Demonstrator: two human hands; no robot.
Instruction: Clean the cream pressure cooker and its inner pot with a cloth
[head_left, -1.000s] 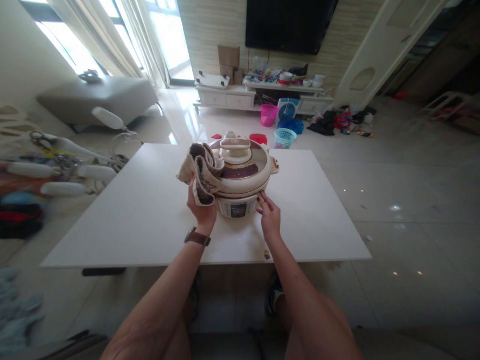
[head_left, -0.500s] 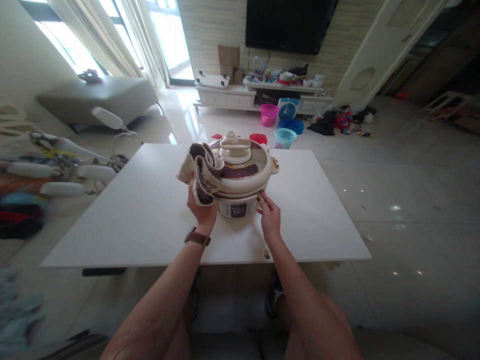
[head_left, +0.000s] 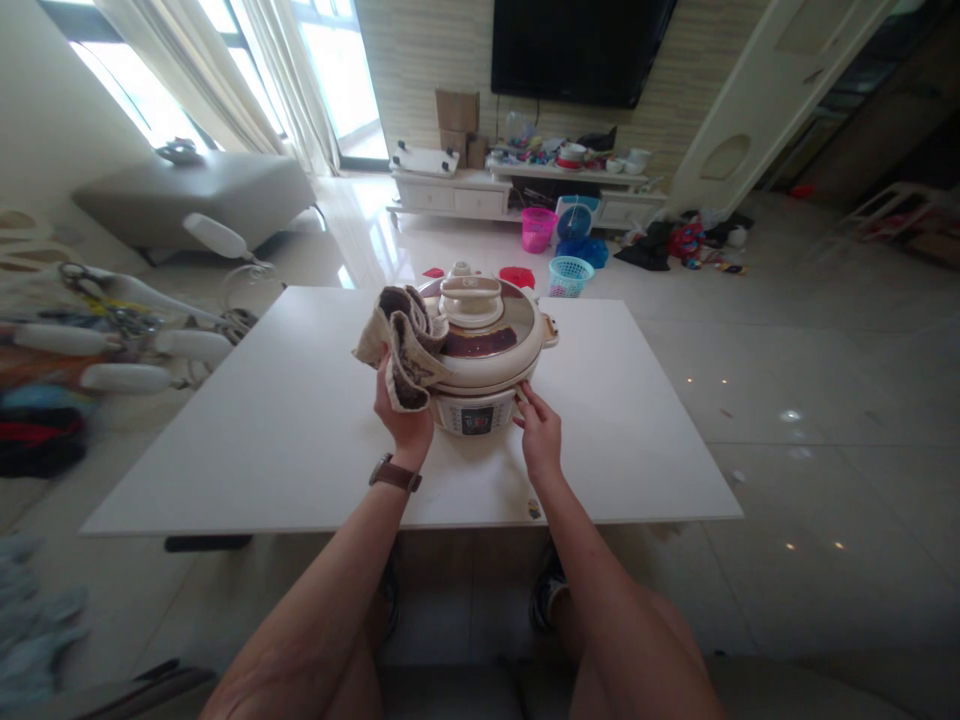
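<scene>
A cream electric cooker (head_left: 491, 378) sits on the white table (head_left: 630, 440), its glass lid (head_left: 517, 315) on top with a raised handle (head_left: 470, 288). The front panel (head_left: 477, 420) has a small dark display. My left hand (head_left: 405, 425), a watch on its wrist, is closed on a bunched beige and dark-patterned cloth (head_left: 405, 340) that lies against the cooker's left side; the cloth hides most of its fingers. With bent fingers, my right hand (head_left: 541, 435) grips the cooker's front right edge, just below the lid rim.
A small sticker (head_left: 533, 508) is at the table's near edge. Beyond the table stand a light blue basket (head_left: 570, 278), a red container (head_left: 517, 278) and a pink basket (head_left: 538, 230) on the floor. A white fan-like fixture (head_left: 195, 346) is at left.
</scene>
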